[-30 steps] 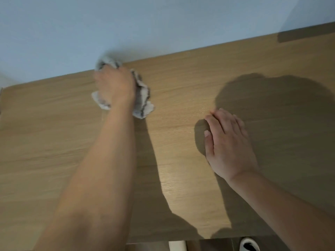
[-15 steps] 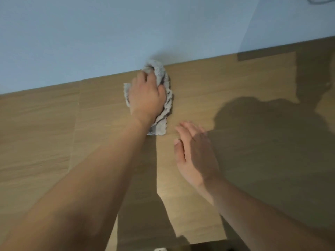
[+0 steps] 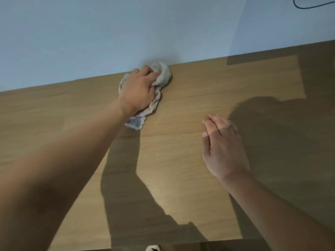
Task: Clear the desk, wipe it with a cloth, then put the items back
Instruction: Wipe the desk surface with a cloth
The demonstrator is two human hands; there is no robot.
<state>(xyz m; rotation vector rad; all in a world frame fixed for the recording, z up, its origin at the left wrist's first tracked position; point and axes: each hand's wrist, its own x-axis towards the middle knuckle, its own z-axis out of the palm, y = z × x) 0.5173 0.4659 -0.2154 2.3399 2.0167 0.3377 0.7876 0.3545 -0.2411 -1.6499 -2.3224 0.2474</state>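
Note:
A crumpled grey cloth (image 3: 163,75) lies on the wooden desk (image 3: 181,160) right at its back edge, against the wall. My left hand (image 3: 139,89) grips the cloth, fingers curled into its folds, arm stretched far forward. My right hand (image 3: 222,147) rests flat on the desk to the right of the cloth, fingers straight and together, holding nothing. Small pale crumbs dot the wood between the two hands.
A pale blue wall (image 3: 126,33) rises directly behind the desk. A dark cable (image 3: 308,5) loops on the wall at the top right. The desk's front edge runs along the bottom, with a white shoe (image 3: 153,248) below it. Dark shadows cover the right side.
My left hand has slid the cloth to the right along the back edge of the desk. My right hand stays flat on the wood.

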